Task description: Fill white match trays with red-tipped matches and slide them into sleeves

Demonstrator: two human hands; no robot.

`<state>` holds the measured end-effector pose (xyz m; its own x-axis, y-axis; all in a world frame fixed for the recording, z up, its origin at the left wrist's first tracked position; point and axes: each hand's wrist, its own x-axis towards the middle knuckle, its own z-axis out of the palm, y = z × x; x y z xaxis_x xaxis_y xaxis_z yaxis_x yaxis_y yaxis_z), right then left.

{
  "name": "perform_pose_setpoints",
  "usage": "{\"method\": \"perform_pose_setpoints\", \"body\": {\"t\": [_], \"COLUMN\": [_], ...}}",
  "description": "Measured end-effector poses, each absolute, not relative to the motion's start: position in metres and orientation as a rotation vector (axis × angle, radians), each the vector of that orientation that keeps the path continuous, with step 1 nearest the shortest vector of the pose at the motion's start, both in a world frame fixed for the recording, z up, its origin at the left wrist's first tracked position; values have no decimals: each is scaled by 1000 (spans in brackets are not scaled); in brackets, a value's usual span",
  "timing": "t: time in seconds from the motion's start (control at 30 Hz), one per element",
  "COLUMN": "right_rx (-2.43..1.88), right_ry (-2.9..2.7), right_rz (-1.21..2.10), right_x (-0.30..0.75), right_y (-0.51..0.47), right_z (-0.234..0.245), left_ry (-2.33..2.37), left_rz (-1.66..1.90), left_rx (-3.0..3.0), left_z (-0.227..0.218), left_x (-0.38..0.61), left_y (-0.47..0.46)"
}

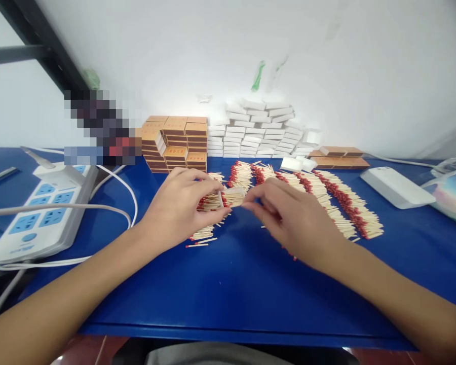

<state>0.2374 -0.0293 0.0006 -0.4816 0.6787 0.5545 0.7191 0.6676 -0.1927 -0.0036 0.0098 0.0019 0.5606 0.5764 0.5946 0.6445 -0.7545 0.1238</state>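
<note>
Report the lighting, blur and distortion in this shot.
Head view: even, soft light, with only faint shadows under the left hand and right hand on the blue table; head view: wide-angle stretch bows the table's near edge; head view: the match bundle between the hands is sharp, and a pixelated patch masks something at the back left.

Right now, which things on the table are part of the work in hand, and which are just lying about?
In hand:
left hand gripping match bundle
right hand pinching small tray
rows of matches
white trays stack
brown boxes stack

Lying about:
power strip
cables
white flat box
colourful pouch
</note>
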Motion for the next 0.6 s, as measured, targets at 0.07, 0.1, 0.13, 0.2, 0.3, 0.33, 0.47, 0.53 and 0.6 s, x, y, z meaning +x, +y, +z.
{"method": "perform_pose_setpoints", "body": {"t": [0.07,0.1,0.13,0.2,0.3,0.33,0.47,0.53,0.6], "right_rx": [-1114,-1124,-1134,-1145,-1130,-1119,-1067,-1015,-932], "right_ry": [-2253,-2258,-2270,-2300,-2330,-2333,-2238,-2166,-2181], "right_rz": [-146,-158,-160,-154,-146,-131,-29,-9,7], "right_x": [244,246,246,243,239,238,236,230,220], "right_y": [-20,-18,-17,-19,-23,-24,-27,-33,-41], "right_z": [1,-1,-2,-6,-7,-6,-3,-4,-8], "left_ry": [-1024,-1007,-987,-947,-895,-887,-946,-1035,-1123], "left_rz": [-962,-966,-967,-967,-971,-972,-983,-996,-1010], "left_rx": [-2703,-2718,-2737,-2777,-2801,-2802,-2770,-2717,-2657], "left_z": [2,2,3,4,4,4,5,6,7], "left_x": [-2,-2,-1,0,0,0,0,0,-1], "left_y": [8,7,5,3,1,1,2,4,6]}}
